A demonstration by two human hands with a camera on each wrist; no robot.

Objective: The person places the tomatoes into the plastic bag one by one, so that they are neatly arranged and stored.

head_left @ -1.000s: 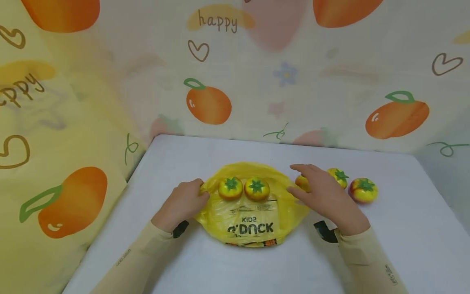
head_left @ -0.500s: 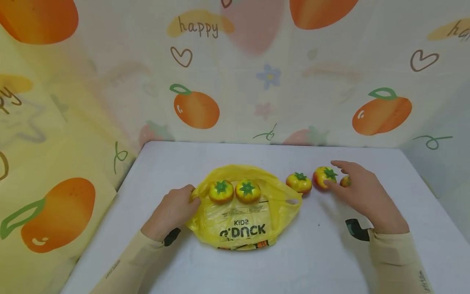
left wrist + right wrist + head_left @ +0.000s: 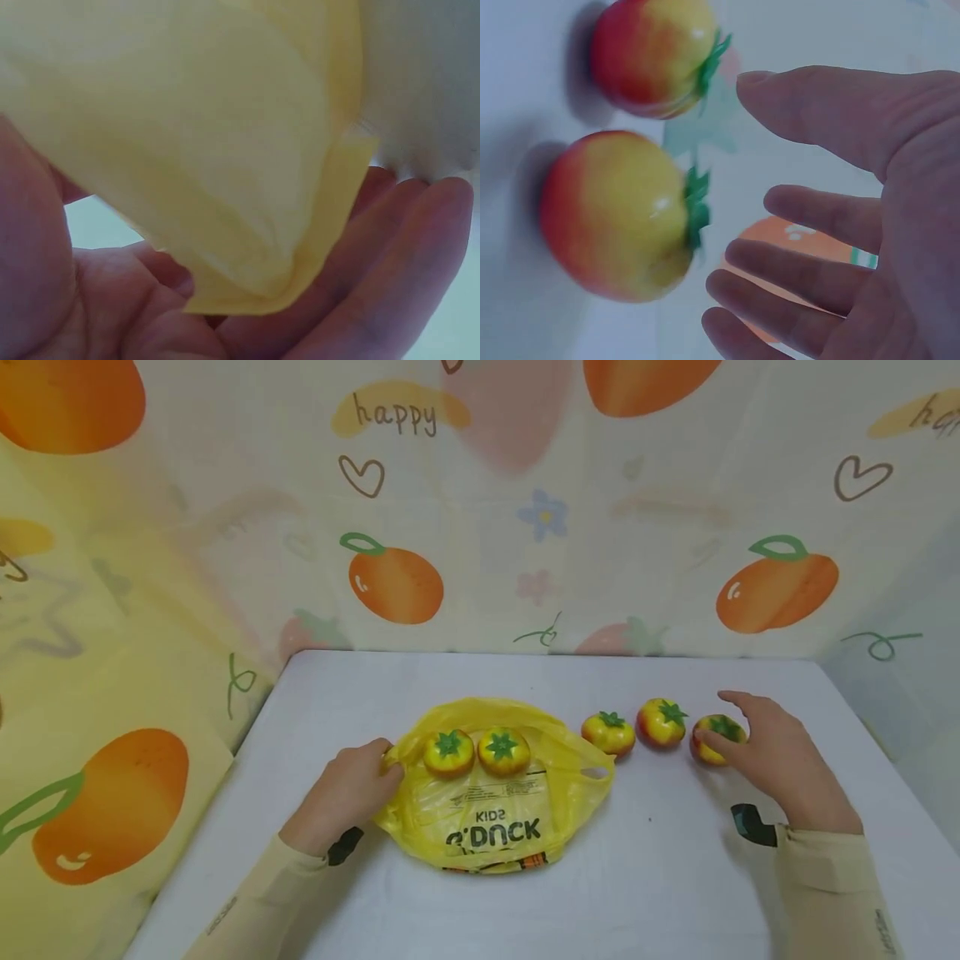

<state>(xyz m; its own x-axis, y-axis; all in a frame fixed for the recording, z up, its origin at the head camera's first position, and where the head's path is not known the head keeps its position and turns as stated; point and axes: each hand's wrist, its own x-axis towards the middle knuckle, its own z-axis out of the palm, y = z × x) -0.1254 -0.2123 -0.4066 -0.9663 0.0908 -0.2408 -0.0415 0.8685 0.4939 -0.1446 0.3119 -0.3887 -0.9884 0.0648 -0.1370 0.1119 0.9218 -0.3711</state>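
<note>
A yellow plastic bag (image 3: 487, 822) with black lettering lies spread on the white table. My left hand (image 3: 341, 793) pinches its left edge; in the left wrist view the thin yellow film passes between thumb and fingers. Two yellow-red fruits with green star-shaped leaves, one left (image 3: 448, 753) and one right (image 3: 504, 752), rest side by side at the bag's wide mouth. Over the rightmost loose fruit (image 3: 716, 750) hovers my right hand (image 3: 783, 764), its fingers spread and relaxed. In the right wrist view a gap shows between that hand and the nearer fruit (image 3: 615, 217).
Two more such fruits stand in a loose row, one (image 3: 607, 735) beside the bag's right handle and another (image 3: 662, 724) further right. A fruit-patterned cloth (image 3: 480, 543) hangs behind the white table (image 3: 600, 893) and along its left side.
My right hand has moved right, from over the bag's right side past the middle fruit to the rightmost one. The left hand keeps holding the bag's edge. The head view has shifted slightly.
</note>
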